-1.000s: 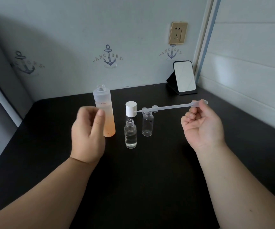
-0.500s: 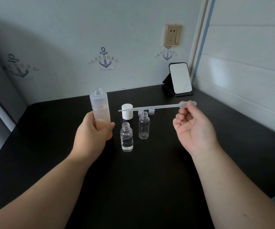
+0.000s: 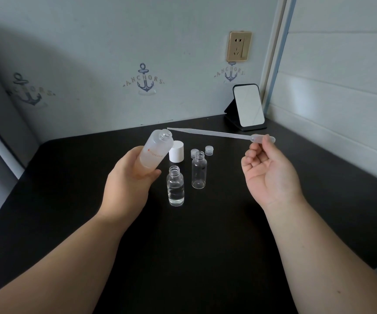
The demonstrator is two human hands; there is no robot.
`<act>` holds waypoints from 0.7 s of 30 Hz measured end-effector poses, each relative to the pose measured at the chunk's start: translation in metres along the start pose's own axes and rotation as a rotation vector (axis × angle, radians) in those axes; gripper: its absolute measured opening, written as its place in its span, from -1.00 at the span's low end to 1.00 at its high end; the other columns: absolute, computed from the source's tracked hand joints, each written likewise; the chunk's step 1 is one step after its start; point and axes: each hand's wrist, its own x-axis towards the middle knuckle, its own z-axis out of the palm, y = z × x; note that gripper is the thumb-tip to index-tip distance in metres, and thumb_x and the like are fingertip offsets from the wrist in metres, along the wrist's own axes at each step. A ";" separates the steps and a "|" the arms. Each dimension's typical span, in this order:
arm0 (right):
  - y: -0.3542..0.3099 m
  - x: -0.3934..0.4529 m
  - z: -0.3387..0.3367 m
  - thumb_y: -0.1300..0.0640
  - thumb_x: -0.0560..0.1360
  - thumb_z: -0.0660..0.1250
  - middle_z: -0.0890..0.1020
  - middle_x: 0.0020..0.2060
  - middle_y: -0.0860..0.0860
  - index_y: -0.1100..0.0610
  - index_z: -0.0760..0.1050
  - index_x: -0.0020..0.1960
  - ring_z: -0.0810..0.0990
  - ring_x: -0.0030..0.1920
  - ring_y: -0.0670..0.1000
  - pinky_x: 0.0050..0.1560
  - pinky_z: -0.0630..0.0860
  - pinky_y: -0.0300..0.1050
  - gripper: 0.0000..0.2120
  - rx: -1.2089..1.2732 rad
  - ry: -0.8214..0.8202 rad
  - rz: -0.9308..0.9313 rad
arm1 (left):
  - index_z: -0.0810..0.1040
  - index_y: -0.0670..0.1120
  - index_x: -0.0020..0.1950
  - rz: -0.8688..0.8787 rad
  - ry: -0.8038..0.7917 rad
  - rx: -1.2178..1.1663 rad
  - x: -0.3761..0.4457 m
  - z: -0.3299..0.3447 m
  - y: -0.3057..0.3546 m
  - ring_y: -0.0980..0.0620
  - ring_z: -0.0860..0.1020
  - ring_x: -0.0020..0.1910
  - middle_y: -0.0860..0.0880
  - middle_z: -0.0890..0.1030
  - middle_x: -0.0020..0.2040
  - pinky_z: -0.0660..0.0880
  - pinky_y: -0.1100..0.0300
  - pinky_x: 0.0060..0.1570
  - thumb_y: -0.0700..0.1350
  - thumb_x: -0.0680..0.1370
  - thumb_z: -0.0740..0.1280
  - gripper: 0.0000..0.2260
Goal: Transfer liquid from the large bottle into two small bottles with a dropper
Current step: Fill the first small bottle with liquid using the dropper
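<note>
Head view, the only one supplied. I record the left hand [image 3: 128, 180] wrapped round the lower body of the large bottle [image 3: 154, 152], fingers and thumb curled fully about it. Half a second back that bottle stood upright in the same grip, just off or on the worktop [image 3: 69, 177]; it is now lifted clear and tilted, its open neck leaning to the right and away. A second ago the left hand had not closed on it at all.

The right hand [image 3: 271, 175] pinches the bulb of the dropper [image 3: 217, 134] between thumb and forefinger, the remaining fingers loosely curled. The dropper lies near horizontal, and its tip has travelled left to sit just beside the bottle's mouth, not yet inside it.

On the worktop, the near small bottle [image 3: 175, 189] holds clear liquid to about half; the far small bottle [image 3: 199, 169] looks empty. A white cap [image 3: 176, 151] and two small caps [image 3: 208, 150] stand behind them.

My judgement: one fill is done or part done, and the mouth and tip are being brought together for a fresh draw, probably for the far bottle.
</note>
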 end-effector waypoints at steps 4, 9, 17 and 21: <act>-0.001 -0.001 0.000 0.13 0.61 0.36 0.63 -0.30 -0.01 0.14 0.73 -0.21 0.57 -0.33 -0.09 -0.27 0.51 -0.26 -0.73 -0.015 0.014 -0.004 | 0.36 0.57 0.00 0.028 0.015 0.024 0.001 0.001 -0.003 0.46 0.45 0.03 0.50 0.47 0.02 0.37 0.29 -0.16 -0.08 0.50 0.49 -0.47; -0.002 -0.001 0.000 0.14 0.62 0.35 0.64 -0.31 -0.01 0.12 0.72 -0.25 0.57 -0.35 -0.09 -0.29 0.51 -0.26 -0.69 -0.036 0.035 -0.034 | 0.43 0.41 0.07 0.040 0.029 0.041 0.005 0.002 -0.012 0.33 0.49 0.02 0.36 0.53 0.01 0.36 0.29 -0.14 -0.07 0.50 0.48 -0.60; -0.003 -0.002 0.001 0.20 0.62 0.35 0.66 -0.28 0.00 0.16 0.66 -0.19 0.56 -0.34 -0.09 -0.28 0.50 -0.27 -0.77 -0.097 0.073 -0.109 | 0.50 0.23 0.25 0.079 0.079 0.166 0.006 0.001 -0.020 0.16 0.43 0.01 0.30 0.45 -0.03 0.28 0.40 -0.09 -0.14 0.49 0.50 -0.57; -0.001 -0.002 0.000 0.25 0.59 0.38 0.65 -0.26 0.02 0.17 0.65 -0.16 0.56 -0.34 -0.11 -0.29 0.50 -0.27 -0.84 -0.128 0.076 -0.120 | 0.54 0.16 0.29 0.075 0.077 0.214 0.007 0.001 -0.021 0.02 0.48 0.10 0.16 0.51 0.02 0.40 0.17 0.07 -0.16 0.48 0.50 -0.57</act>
